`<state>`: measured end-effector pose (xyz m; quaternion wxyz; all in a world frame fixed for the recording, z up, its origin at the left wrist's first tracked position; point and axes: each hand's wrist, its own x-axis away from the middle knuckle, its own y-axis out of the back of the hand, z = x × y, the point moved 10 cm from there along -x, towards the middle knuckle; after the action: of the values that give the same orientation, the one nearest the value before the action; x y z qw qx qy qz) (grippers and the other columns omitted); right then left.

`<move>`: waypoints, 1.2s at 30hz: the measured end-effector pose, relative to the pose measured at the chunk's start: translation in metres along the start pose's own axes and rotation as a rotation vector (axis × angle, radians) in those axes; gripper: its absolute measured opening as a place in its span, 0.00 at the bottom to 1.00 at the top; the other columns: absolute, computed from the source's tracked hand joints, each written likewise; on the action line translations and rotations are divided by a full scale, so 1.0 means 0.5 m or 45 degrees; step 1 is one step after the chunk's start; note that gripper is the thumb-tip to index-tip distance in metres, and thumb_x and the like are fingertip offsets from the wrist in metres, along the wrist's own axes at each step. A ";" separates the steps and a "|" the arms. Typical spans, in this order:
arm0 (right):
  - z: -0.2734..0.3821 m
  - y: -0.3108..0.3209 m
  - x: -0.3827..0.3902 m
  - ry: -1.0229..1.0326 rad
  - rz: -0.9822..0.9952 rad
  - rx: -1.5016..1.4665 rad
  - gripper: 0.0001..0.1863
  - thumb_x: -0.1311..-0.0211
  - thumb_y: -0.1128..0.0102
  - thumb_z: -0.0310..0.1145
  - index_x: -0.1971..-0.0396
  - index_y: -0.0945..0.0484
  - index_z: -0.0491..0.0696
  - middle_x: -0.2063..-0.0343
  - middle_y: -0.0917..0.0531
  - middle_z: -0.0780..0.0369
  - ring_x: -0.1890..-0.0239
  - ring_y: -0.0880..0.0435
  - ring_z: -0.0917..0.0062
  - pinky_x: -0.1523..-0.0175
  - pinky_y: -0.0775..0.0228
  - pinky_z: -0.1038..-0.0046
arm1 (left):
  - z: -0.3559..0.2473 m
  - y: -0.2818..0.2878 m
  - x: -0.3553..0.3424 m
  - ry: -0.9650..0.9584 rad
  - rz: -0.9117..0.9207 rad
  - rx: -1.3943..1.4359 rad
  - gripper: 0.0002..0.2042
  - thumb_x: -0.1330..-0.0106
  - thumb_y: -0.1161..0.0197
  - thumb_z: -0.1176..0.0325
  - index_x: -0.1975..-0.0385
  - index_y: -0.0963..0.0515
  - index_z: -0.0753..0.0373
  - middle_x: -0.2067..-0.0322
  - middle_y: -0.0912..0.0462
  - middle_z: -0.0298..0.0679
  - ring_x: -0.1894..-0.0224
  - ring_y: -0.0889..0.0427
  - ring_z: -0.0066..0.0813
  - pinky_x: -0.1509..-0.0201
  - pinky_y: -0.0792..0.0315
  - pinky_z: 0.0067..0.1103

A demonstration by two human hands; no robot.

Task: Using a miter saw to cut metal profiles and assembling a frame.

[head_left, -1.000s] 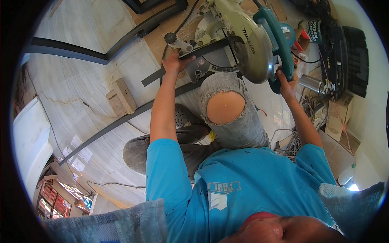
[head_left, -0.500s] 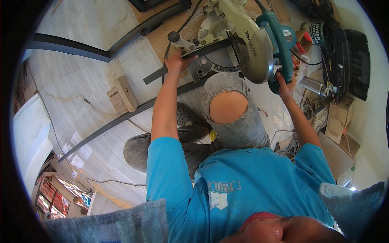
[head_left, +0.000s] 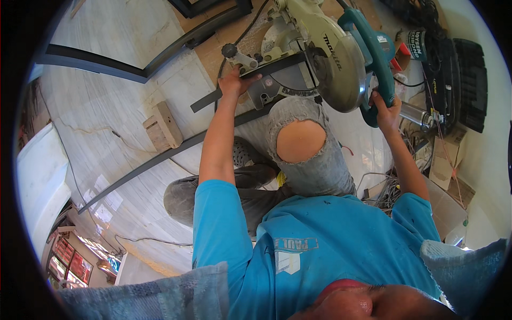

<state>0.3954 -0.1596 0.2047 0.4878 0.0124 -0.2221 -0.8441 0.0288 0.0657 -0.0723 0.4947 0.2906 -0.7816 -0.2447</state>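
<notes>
A miter saw [head_left: 336, 69] with a pale green blade guard and teal handle [head_left: 380, 69] stands at the top centre on cardboard. My right hand [head_left: 388, 112] is closed on the lower part of that handle. My left hand [head_left: 234, 82] grips a dark metal bar [head_left: 205, 101] lying across the saw's base [head_left: 266, 88], beside a clamp with a black knob [head_left: 229, 50]. The head sits over the bar's right part, and the blade itself is mostly hidden by the guard. My bent knee [head_left: 301, 141], in torn jeans, is just below the base.
A long dark bar [head_left: 128, 176] crosses the tiled floor near a wooden block [head_left: 162, 128]. Dark frames [head_left: 144, 72] lie top left. To the right are a black case [head_left: 469, 85], a steel cylinder [head_left: 413, 114], a bucket [head_left: 413, 45], cardboard [head_left: 442, 160] and tangled cables [head_left: 389, 200].
The saw's handle and head, with my right hand on the handle, have shifted slightly to the right. My left hand stays on the bar by the clamp.
</notes>
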 end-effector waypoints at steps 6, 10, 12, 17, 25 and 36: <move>-0.012 -0.002 0.005 0.032 -0.037 -0.014 0.09 0.34 0.35 0.32 0.62 0.21 0.42 0.73 0.20 0.65 0.71 0.22 0.82 0.63 0.31 0.77 | -0.002 0.005 0.001 0.029 0.012 -0.045 0.57 0.55 0.37 0.19 0.28 0.37 0.54 0.37 0.21 0.44 0.35 0.23 0.43 0.29 0.41 0.43; -0.027 -0.001 0.007 0.011 -0.037 -0.036 0.10 0.31 0.38 0.33 0.60 0.21 0.41 0.75 0.19 0.64 0.71 0.21 0.82 0.62 0.30 0.77 | -0.002 0.011 0.005 0.032 -0.002 -0.033 0.57 0.55 0.36 0.20 0.28 0.36 0.54 0.36 0.22 0.43 0.35 0.24 0.44 0.29 0.41 0.43; -0.033 0.000 0.008 0.019 -0.049 -0.055 0.09 0.34 0.35 0.32 0.63 0.21 0.42 0.73 0.19 0.66 0.71 0.22 0.83 0.63 0.30 0.77 | -0.003 0.012 0.007 0.029 -0.009 -0.018 0.57 0.55 0.36 0.20 0.28 0.36 0.54 0.36 0.22 0.42 0.35 0.24 0.44 0.29 0.41 0.43; -0.053 -0.002 0.012 0.015 -0.059 -0.050 0.08 0.34 0.35 0.31 0.63 0.20 0.42 0.73 0.19 0.66 0.71 0.21 0.83 0.63 0.30 0.77 | -0.002 0.013 0.007 0.044 -0.015 -0.029 0.56 0.55 0.35 0.21 0.29 0.35 0.54 0.36 0.23 0.43 0.34 0.24 0.44 0.28 0.42 0.44; -0.064 -0.004 0.017 0.016 -0.069 -0.034 0.08 0.34 0.35 0.31 0.62 0.20 0.42 0.73 0.19 0.65 0.71 0.21 0.83 0.63 0.30 0.78 | 0.007 0.002 -0.001 0.015 -0.019 0.029 0.56 0.54 0.36 0.21 0.29 0.36 0.55 0.36 0.23 0.43 0.34 0.24 0.44 0.27 0.44 0.46; -0.090 -0.012 0.021 0.057 -0.052 -0.052 0.10 0.32 0.37 0.32 0.59 0.22 0.42 0.73 0.19 0.64 0.70 0.21 0.80 0.61 0.30 0.76 | -0.001 0.016 0.009 0.009 -0.060 -0.008 0.56 0.54 0.36 0.20 0.29 0.36 0.55 0.38 0.21 0.44 0.35 0.23 0.43 0.28 0.43 0.44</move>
<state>0.3954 -0.1821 0.1641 0.4756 0.0257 -0.1937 -0.8577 0.0259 0.0683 -0.0638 0.4925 0.3085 -0.7719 -0.2578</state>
